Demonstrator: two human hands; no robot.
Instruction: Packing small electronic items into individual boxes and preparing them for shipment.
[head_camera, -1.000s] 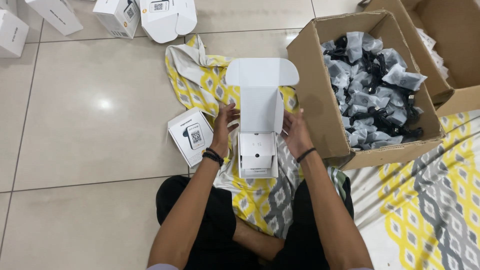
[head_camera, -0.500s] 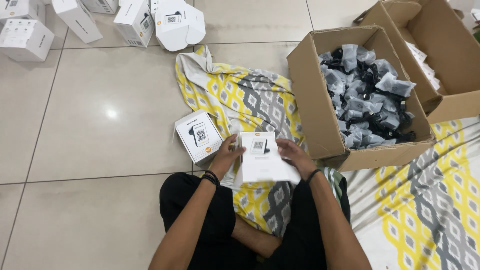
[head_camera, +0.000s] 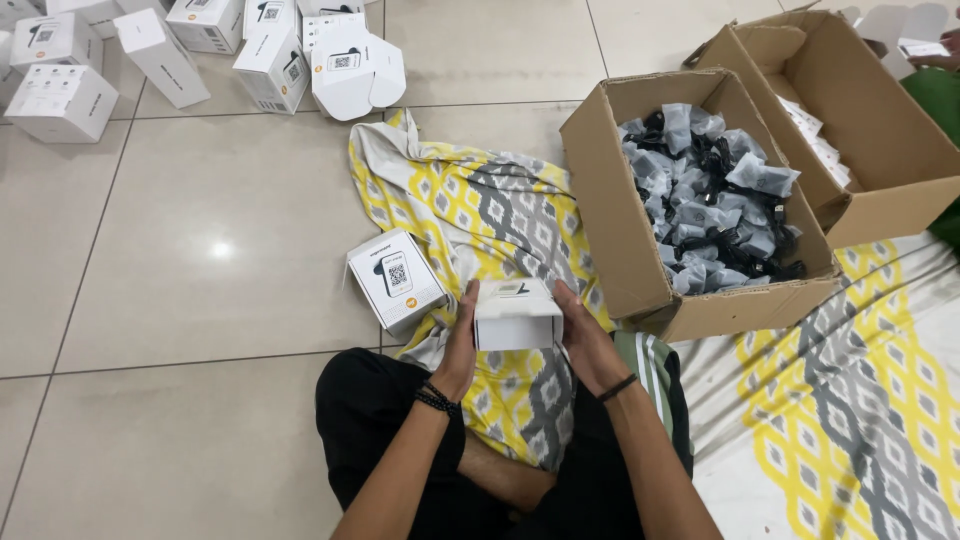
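Tiled floor (head_camera: 200, 250): both hands hold closed white box (head_camera: 517, 318) w/ label

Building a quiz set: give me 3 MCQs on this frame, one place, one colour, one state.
1. Where is the carton of bagged cables? A right of the hands B behind the person C on the lap
2. Colour of the held box? A brown B white C black
3. State of the held box? A closed B lid up C crushed

A: the carton sits right of the left hand and right hand.
B: its faces show white.
A: flaps lie flat, held between both palms.
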